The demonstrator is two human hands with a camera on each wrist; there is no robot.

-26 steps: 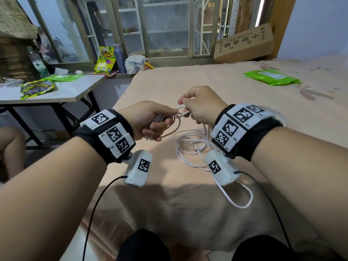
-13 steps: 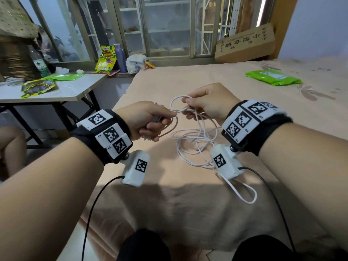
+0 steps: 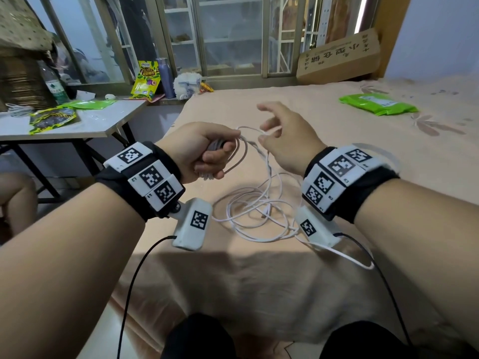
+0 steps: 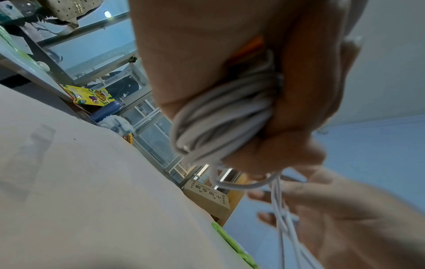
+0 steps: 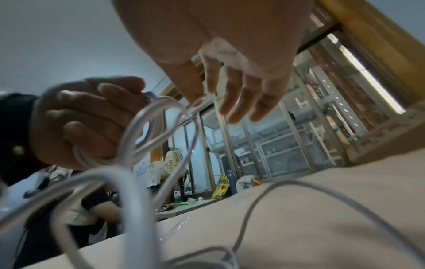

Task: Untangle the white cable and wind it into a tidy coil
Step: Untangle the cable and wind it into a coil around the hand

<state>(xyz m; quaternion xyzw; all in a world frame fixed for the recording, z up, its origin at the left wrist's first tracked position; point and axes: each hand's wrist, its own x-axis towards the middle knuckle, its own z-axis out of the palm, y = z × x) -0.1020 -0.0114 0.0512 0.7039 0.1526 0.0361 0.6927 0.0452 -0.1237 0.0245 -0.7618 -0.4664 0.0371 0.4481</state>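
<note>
Presently the task stands partly done, by my judgement. The left hand point(image 3: 204, 151) is clenched round a bundle of several wound turns of the white cable point(image 3: 255, 211), held above the near part of the bed point(image 3: 337, 156); the left wrist view shows the turns packed in the fist, too bunched to count. The right hand point(image 3: 287, 141) hovers just beside it with fingers spread and relaxed; a loop of cable runs across its fingertips point(image 5: 232, 112), but whether it is pinched cannot be told. Remaining work: a loose heap of overlapping loops lies on the bed between the two wrists, with one strand trailing toward the near edge at the right. That slack has yet to be straightened and wound on, and crossings in the heap may snag when drawn up. Count: one white cable, two hands, one green packet point(image 3: 378, 103) toward the far right of the bed, one cardboard box point(image 3: 337, 58) at its far edge. Neither plug end is clearly identifiable.
</note>
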